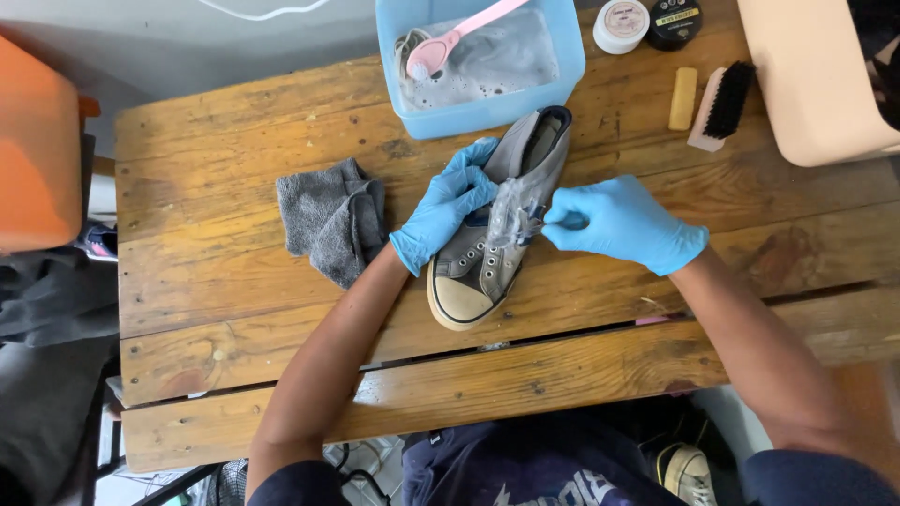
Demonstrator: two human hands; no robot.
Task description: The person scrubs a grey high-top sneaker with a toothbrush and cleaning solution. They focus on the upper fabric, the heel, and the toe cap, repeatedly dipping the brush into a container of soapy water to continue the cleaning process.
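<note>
A grey canvas sneaker (502,225) with a cream toe cap lies on the wooden table (225,281), toe toward me. My left hand (448,204), in a blue glove, grips the shoe's left side near the tongue. My right hand (619,223), also gloved in blue, pinches the shoelace (521,225) at the eyelets on the shoe's right side.
A crumpled grey cloth (333,217) lies left of the shoe. A blue tub (480,66) of soapy water with a pink brush (450,39) stands behind it. Two round tins (647,22), a yellow block (682,97), a black-bristled brush (722,103) and a beige container (811,80) sit at the back right. An orange object (37,141) is at the far left.
</note>
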